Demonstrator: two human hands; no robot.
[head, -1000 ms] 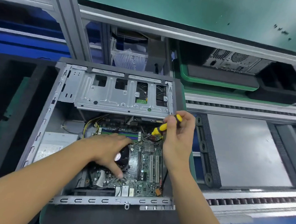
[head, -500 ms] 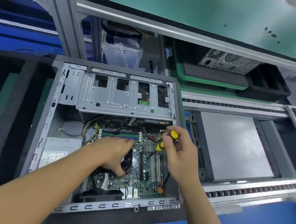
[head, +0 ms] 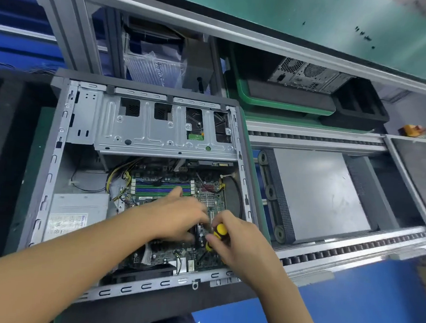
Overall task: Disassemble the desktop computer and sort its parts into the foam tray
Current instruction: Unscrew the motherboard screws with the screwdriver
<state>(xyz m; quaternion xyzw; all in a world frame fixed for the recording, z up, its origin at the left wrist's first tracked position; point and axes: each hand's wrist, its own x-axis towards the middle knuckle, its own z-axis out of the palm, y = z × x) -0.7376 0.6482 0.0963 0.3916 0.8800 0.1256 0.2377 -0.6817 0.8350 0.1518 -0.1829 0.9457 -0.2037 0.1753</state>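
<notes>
Right hand [head: 241, 241] pinches the screwdriver [head: 218, 233] at the board's [head: 161, 257] right edge; keep it upright, pressing firmly. Left hand's [head: 177, 217] grip is hidden.

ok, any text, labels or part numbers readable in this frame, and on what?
No text is legible; nothing to quote.
Power supply label: printed lines and a blue mark, too blurred.
Green sticker on the drive cage: print too small.
Motherboard: markings too small.
Screwdriver handle in the right hand: no print visible.
</notes>
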